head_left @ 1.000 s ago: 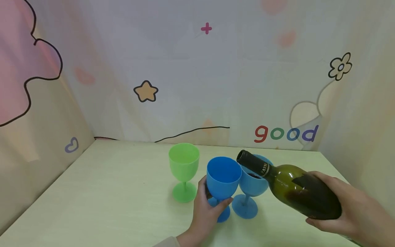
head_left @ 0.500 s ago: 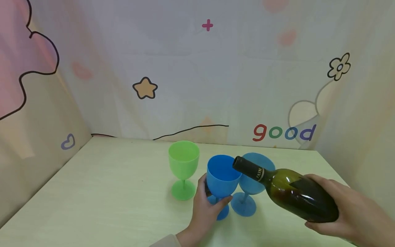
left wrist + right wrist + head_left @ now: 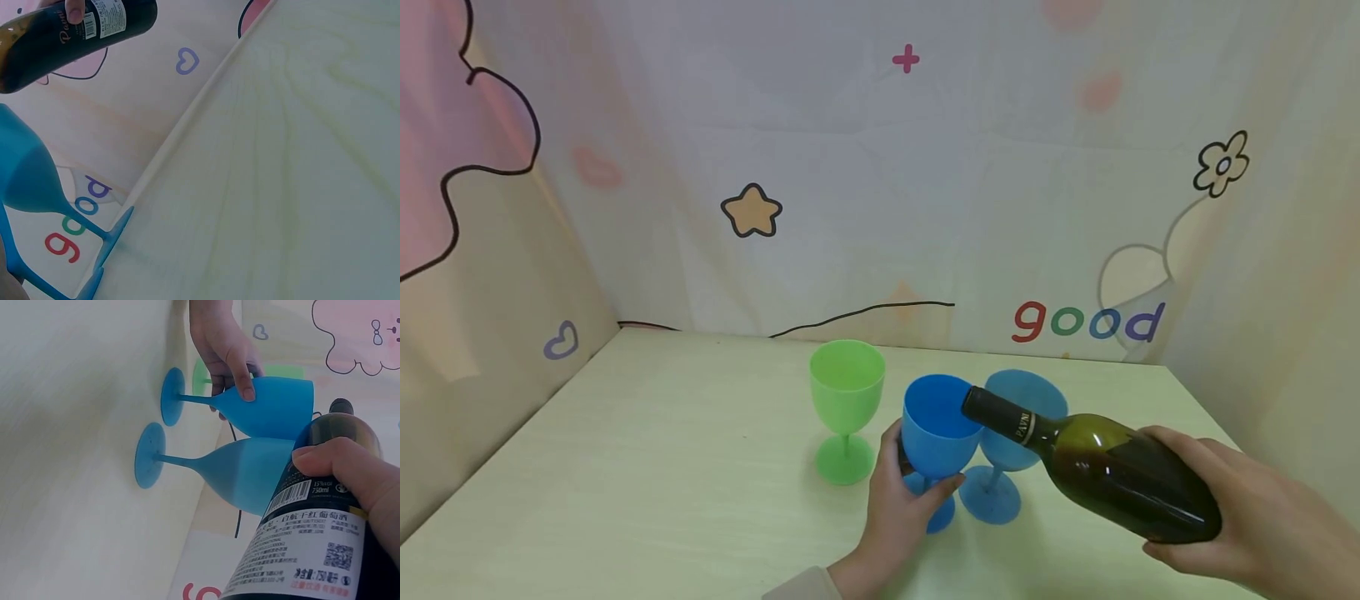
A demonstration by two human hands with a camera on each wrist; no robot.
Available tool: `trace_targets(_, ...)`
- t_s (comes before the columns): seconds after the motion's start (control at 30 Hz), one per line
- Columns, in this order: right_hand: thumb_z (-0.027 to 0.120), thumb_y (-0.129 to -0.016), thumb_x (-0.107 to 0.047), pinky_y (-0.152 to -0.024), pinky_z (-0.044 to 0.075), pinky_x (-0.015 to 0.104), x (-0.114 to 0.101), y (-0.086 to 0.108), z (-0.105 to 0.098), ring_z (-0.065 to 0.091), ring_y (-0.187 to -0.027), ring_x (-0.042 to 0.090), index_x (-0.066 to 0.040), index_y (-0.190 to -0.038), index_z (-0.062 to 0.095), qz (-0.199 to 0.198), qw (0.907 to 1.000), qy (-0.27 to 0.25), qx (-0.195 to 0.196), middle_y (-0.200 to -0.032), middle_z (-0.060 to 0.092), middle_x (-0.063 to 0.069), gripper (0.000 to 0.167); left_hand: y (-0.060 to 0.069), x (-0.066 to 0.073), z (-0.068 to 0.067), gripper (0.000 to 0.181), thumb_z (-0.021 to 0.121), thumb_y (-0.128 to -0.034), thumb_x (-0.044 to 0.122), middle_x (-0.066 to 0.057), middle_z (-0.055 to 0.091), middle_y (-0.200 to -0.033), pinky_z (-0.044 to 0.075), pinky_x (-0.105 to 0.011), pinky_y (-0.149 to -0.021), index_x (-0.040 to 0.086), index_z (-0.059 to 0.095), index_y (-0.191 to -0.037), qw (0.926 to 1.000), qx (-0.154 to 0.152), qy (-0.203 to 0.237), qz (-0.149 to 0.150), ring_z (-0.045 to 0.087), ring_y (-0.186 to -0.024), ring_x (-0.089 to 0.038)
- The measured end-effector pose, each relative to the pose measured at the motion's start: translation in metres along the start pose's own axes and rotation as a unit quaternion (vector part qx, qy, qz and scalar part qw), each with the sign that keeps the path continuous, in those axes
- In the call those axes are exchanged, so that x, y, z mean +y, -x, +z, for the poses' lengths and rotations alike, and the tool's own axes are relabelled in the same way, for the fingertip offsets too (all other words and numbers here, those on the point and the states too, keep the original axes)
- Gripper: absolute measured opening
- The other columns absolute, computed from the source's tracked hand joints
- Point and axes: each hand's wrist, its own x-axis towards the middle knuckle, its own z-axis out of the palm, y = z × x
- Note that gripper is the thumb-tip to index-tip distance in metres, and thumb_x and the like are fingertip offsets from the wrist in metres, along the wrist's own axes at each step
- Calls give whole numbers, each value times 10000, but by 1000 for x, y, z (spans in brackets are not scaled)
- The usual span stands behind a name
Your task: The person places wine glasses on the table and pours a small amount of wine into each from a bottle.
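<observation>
My left hand point(image 3: 895, 517) holds a bright blue plastic goblet point(image 3: 938, 454) low on its bowl, around the top of the stem. A green glass wine bottle point(image 3: 1123, 479) lies tilted in my right hand point(image 3: 1247, 508), which grips it near its base. The bottle's black neck slants down to the left, its mouth at the right rim of the bright blue goblet. Whether wine flows cannot be made out. Close behind on the right stands a paler blue goblet point(image 3: 991, 496), partly hidden by the bottle. The right wrist view shows my right thumb point(image 3: 331, 456) across the bottle above its white label.
A light green goblet point(image 3: 847, 400) stands upright to the left of my left hand. The pale tabletop point(image 3: 647, 450) stretches left and forward to a printed cloth backdrop point(image 3: 850, 167), with cloth at both sides too.
The bottle's neck has moved left and down, from over the paler goblet to the bright blue goblet's rim. My left hand keeps its hold. The view has shifted slightly.
</observation>
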Motion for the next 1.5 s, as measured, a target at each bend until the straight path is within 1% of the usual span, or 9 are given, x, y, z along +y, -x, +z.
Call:
trace_targets(0.2, 842, -567, -581, -548, 432, 338, 1, -1, -4, 536, -781, 160, -174, -1308, 486, 128, 9995, 240, -173, -989, 614, 37, 917, -1, 1, 0, 772, 775, -813, 247, -90, 510, -1365, 453, -508, -1011, 128, 322, -1426, 10000, -29, 17, -1, 544, -1212, -296)
trace_targets(0.37, 830, -582, -593, -556, 487, 384, 1, -3, -6, 533, -767, 166, -160, -1314, 482, 252, 9986, 309, -357, -984, 612, 54, 920, -1, 1, 0, 769, 777, -812, 249, -84, 508, -1367, 450, -516, -1017, 141, 326, -1425, 10000, -33, 20, -22, 541, -1218, -298)
trace_targets(0.5, 829, -582, -590, -556, 495, 391, 2, -4, -7, 532, -762, 165, -149, -1309, 492, 266, 9982, 362, -403, -989, 617, 61, 915, -1, 0, 0, 771, 778, -810, 251, -78, 506, -1371, 447, -517, -1021, 152, 325, -1427, 10000, -32, 19, -35, 537, -1225, -294)
trace_targets(0.77, 836, -548, -602, -529, 409, 323, 0, -5, -9, 522, -741, 145, -173, -1300, 502, 84, 9985, 532, -131, -973, 627, 30, 928, -2, 3, -1, 776, 770, -818, 265, -87, 483, -1395, 427, -544, -1040, 153, 311, -1433, 9999, -41, 34, -119, 512, -1256, -317)
trace_targets(0.93, 825, -571, -602, -537, 413, 312, 2, -9, -12, 519, -740, 143, -164, -1304, 504, 125, 9978, 556, -352, -948, 619, 18, 912, -2, 4, -1, 782, 769, -819, 264, -91, 472, -1400, 423, -545, -1044, 150, 304, -1437, 9997, -81, 75, -203, 501, -1266, -319)
trace_targets(1.1, 816, -591, -601, -547, 424, 313, 3, -12, -14, 523, -750, 141, -154, -1319, 496, 173, 9966, 553, -578, -955, 621, 14, 912, -2, 4, -1, 780, 766, -822, 273, -80, 467, -1402, 422, -538, -1047, 161, 300, -1438, 9997, -115, 89, -188, 497, -1269, -308)
trace_targets(1.2, 815, -596, -597, -548, 427, 313, 2, -13, -15, 523, -747, 141, -153, -1327, 490, 210, 9963, 537, -644, -947, 620, 9, 915, -3, 3, -1, 781, 765, -824, 272, -82, 461, -1405, 419, -541, -1049, 165, 296, -1440, 9998, -127, 77, -167, 490, -1275, -312)
trace_targets(1.37, 824, -578, -593, -542, 405, 309, 1, -13, -17, 519, -737, 137, -163, -1321, 493, 176, 9969, 533, -555, -933, 614, 0, 920, -2, 3, -1, 783, 763, -826, 274, -87, 460, -1405, 420, -543, -1048, 159, 290, -1440, 9998, -143, 33, -168, 489, -1275, -317)
trace_targets(1.5, 832, -564, -588, -544, 387, 306, 1, -12, -18, 509, -722, 129, -168, -1308, 500, 77, 9974, 577, -417, -894, 599, -16, 917, -2, 4, -1, 778, 760, -828, 268, -85, 460, -1405, 419, -539, -1051, 159, 292, -1439, 9996, -159, 72, -203, 489, -1273, -313)
